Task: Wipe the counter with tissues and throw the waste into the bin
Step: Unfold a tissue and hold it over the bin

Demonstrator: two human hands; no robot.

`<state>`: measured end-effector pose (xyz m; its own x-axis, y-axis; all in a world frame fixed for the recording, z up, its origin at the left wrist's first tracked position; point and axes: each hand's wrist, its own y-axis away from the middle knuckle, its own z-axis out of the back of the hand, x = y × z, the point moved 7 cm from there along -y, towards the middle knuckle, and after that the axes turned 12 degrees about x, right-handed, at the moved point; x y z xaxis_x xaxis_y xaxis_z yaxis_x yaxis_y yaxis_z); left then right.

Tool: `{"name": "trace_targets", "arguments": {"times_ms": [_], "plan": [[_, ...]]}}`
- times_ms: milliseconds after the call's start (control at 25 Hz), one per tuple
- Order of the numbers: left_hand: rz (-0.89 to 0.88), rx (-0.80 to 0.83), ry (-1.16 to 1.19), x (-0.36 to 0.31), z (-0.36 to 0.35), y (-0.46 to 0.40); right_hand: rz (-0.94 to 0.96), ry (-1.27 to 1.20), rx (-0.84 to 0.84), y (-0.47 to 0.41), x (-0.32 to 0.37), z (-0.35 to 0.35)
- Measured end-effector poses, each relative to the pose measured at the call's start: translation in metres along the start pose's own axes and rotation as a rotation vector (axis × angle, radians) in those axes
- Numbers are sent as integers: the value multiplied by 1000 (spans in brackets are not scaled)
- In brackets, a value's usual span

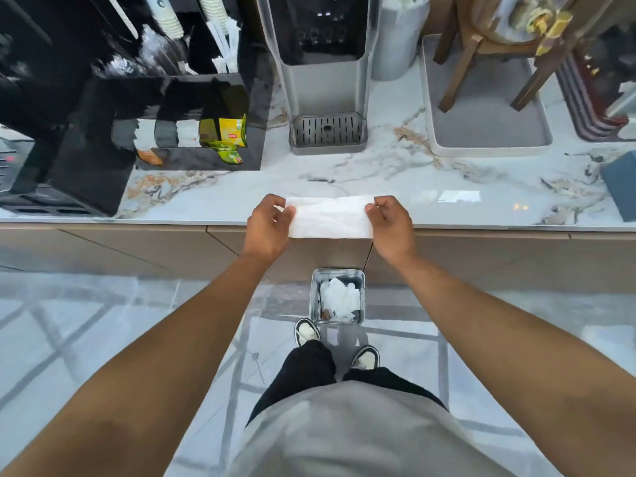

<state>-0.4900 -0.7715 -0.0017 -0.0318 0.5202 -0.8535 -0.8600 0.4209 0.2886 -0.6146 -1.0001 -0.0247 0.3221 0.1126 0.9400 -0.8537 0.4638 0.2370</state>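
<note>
Head view, steeply down over counter (395, 173) edge, close.

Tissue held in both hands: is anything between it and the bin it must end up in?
Nothing visible. The tissue is stretched between the left hand and right hand at the counter's front edge; the open bin stands on the floor directly below.

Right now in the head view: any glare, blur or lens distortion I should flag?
Head view: wide-angle bending curves the counter edge and splays the arms; bright window glare sits on the marble right of the tissue; the black organizer at upper left looks smeared with jagged edges; the tissue, both hands and the bin are sharp.
</note>
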Motion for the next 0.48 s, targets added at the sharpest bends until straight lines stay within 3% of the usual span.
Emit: {"name": "trace_targets", "arguments": {"times_ms": [320, 480], "plan": [[204, 13, 3, 66, -32, 13, -228, -72, 26, 27, -69, -7], [290, 120, -36, 111, -55, 2, -352, -41, 52, 26, -117, -18]]}}
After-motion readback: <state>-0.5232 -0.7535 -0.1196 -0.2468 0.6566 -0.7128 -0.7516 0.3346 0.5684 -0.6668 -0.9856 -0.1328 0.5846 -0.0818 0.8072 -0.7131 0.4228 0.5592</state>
